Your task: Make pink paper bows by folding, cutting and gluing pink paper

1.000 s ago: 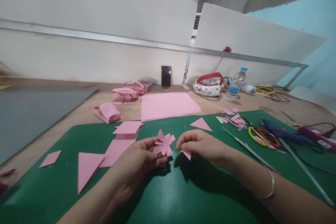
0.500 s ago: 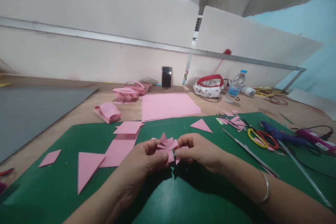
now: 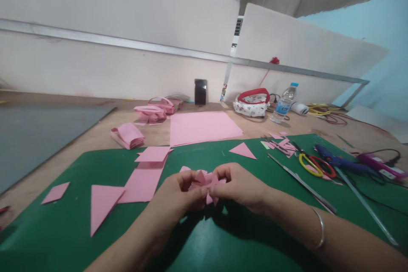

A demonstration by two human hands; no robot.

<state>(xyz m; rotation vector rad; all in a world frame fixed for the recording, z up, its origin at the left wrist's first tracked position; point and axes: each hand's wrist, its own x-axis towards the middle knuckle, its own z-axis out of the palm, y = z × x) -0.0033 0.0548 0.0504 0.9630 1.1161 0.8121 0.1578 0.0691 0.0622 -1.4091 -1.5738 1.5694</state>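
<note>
A pink paper flower (image 3: 208,179) with pointed petals is pinched between both hands, just above the green mat (image 3: 204,246). My left hand (image 3: 181,191) grips its left side with thumb and fingers. On the other side, my right hand (image 3: 239,185) holds a petal between thumb and fingertips. Parts of the flower are hidden behind the fingers. Left of the hands lie a pink paper triangle (image 3: 103,204), a long pink strip (image 3: 140,187) and a small folded piece (image 3: 55,192). Another pink triangle (image 3: 243,150) rests beyond my right hand.
Pink sheets (image 3: 204,127) and folded paper bundles (image 3: 129,135) lie behind the mat. To the right are scissors (image 3: 310,165), a metal ruler (image 3: 301,182), paper scraps (image 3: 285,146) and a blue glue gun (image 3: 344,161). A water bottle (image 3: 283,104) and a phone (image 3: 200,92) stand at the back.
Both hands have drawn slightly closer together around the flower, and its petals are now more bunched and covered by fingers. The whole view has shifted slightly.
</note>
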